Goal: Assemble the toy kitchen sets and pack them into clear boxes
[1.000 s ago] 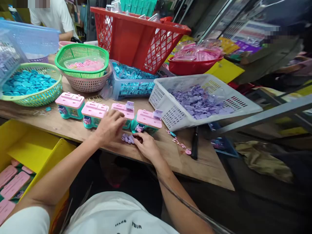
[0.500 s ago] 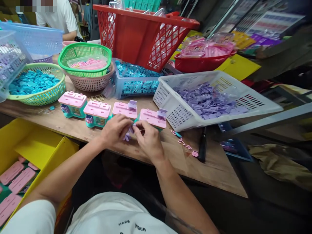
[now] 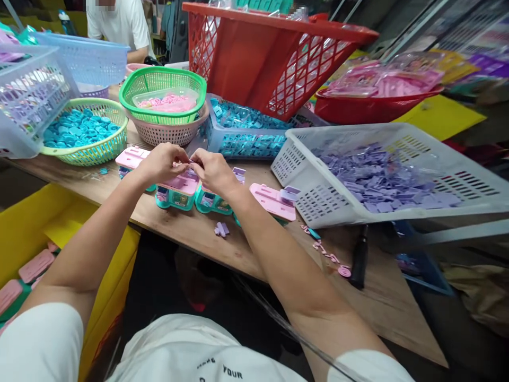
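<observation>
Several pink-topped teal toys stand in a row on the wooden table. My left hand and my right hand meet above the second pink-topped toy, fingers pinched around a small purple plastic piece at its top. Fingers hide part of that piece. The first toy is partly behind my left hand. Under my right wrist stands the third toy; a purple piece rises from its top. The fourth toy also carries a purple piece. Loose purple pieces lie in front of the row.
A white basket of purple parts stands right, beside a black-handled tool and small pink parts. Behind are a red basket, a green basket and a yellow-green basket. A yellow box sits lower left. Someone sits beyond.
Both hands have moved left and up from in front of the third toy to the second toy's top, with a purple piece. Other purple pieces now lie on the table. The view has shifted.
</observation>
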The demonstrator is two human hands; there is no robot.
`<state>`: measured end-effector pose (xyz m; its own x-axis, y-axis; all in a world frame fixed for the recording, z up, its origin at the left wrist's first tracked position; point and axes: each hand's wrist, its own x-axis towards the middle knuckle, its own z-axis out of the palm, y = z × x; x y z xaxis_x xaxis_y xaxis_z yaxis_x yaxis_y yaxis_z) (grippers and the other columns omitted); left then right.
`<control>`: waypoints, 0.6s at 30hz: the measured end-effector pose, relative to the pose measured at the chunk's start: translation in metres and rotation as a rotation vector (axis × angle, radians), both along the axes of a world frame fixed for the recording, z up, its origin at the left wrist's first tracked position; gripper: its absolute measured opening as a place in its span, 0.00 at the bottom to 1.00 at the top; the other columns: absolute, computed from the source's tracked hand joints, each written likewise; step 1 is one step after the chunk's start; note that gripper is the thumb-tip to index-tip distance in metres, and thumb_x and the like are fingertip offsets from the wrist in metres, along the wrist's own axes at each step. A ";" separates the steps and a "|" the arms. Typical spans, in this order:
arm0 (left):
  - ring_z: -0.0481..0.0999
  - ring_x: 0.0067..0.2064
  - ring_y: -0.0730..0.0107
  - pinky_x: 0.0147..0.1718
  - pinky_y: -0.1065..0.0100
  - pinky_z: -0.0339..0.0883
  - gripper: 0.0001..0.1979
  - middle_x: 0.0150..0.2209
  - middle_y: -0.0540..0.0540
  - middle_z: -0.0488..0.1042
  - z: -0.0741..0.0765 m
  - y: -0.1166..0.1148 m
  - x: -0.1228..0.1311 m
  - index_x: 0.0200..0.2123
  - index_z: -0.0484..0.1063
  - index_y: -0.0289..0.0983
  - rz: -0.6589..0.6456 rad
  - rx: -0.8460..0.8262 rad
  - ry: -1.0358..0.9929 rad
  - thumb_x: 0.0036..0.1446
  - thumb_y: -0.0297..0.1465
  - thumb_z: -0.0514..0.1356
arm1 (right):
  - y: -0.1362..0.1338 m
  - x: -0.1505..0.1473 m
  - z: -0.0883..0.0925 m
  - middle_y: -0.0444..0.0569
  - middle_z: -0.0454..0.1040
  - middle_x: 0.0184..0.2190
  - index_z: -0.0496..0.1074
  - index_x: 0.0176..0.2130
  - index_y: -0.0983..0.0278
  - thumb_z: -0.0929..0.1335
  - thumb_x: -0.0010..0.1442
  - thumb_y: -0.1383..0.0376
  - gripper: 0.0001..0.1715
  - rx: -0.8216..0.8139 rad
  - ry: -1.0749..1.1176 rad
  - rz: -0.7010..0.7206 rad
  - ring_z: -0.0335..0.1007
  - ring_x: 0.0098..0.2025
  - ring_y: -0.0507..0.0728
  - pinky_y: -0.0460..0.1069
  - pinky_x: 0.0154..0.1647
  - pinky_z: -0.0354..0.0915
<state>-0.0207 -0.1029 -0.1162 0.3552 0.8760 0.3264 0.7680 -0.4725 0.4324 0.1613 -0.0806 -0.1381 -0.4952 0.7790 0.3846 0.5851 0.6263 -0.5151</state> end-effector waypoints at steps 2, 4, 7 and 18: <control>0.75 0.34 0.69 0.36 0.70 0.67 0.14 0.32 0.45 0.80 0.001 -0.001 -0.001 0.38 0.81 0.32 0.004 -0.044 -0.004 0.54 0.35 0.60 | 0.000 0.001 0.000 0.47 0.74 0.33 0.73 0.38 0.67 0.66 0.63 0.69 0.06 0.048 -0.041 0.038 0.65 0.33 0.53 0.47 0.37 0.57; 0.74 0.32 0.70 0.34 0.70 0.66 0.13 0.31 0.46 0.79 0.003 0.000 -0.001 0.37 0.80 0.32 0.008 -0.106 0.009 0.55 0.35 0.60 | 0.001 0.002 0.000 0.49 0.74 0.34 0.72 0.39 0.66 0.64 0.64 0.69 0.07 0.104 -0.099 0.076 0.66 0.35 0.54 0.47 0.39 0.57; 0.73 0.31 0.71 0.33 0.71 0.64 0.11 0.30 0.48 0.77 0.005 0.003 -0.003 0.36 0.79 0.34 0.003 -0.162 0.078 0.54 0.35 0.62 | 0.000 0.002 -0.005 0.49 0.73 0.35 0.72 0.40 0.65 0.61 0.67 0.69 0.10 0.201 -0.183 0.103 0.66 0.37 0.56 0.48 0.40 0.58; 0.72 0.44 0.59 0.47 0.59 0.66 0.11 0.42 0.41 0.74 -0.006 -0.020 0.005 0.38 0.76 0.36 0.154 0.208 0.071 0.55 0.36 0.67 | -0.035 0.009 0.007 0.54 0.73 0.46 0.73 0.47 0.64 0.64 0.69 0.65 0.10 0.291 -0.232 -0.132 0.63 0.51 0.62 0.54 0.51 0.62</control>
